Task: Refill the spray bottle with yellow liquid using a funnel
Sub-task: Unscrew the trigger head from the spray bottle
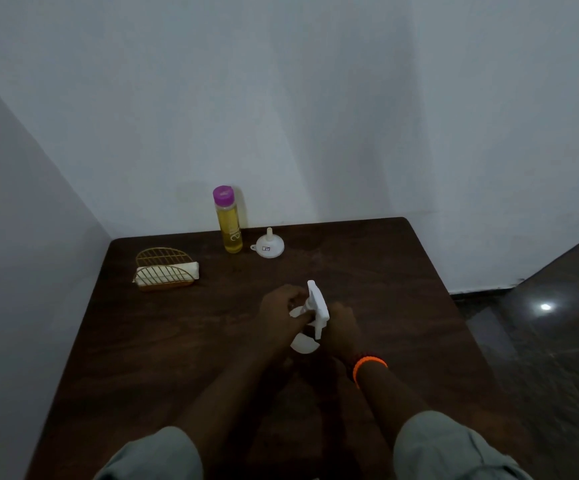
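Spray bottle mid-tabletop; left hand grips neck collar, right hand closed around body, likely to unscrew head. Funnel, yellow-liquid bottle wait at far edge

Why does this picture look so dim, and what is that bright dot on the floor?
Head view: the room is dimly lit, so the dark table and both forearms lose detail; the dot is glare off the shiny floor; the wide lens bends the wall lines; the white spray bottle stands out brightly.
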